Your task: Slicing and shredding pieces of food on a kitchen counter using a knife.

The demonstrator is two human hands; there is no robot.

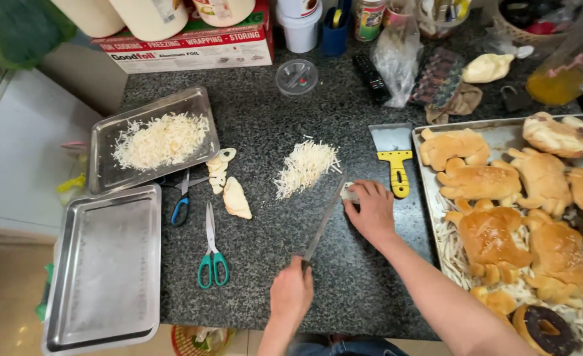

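At the upper left of the frame, a long red-and-white carton [192,47] lies beneath pale tubs [149,14] on the speckled dark desk [344,283]. Lower centre, the left hand [291,295] has its fingers wrapped round a knife [323,224]; the right hand [369,209] pins a pale piece [349,192] under its fingers.

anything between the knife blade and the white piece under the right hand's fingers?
Nothing visible. The left hand holds the knife, and its blade runs over bare counter straight up to the small white piece pinned by the right hand. The shredded pile lies beyond, the yellow-handled scraper off to the side.
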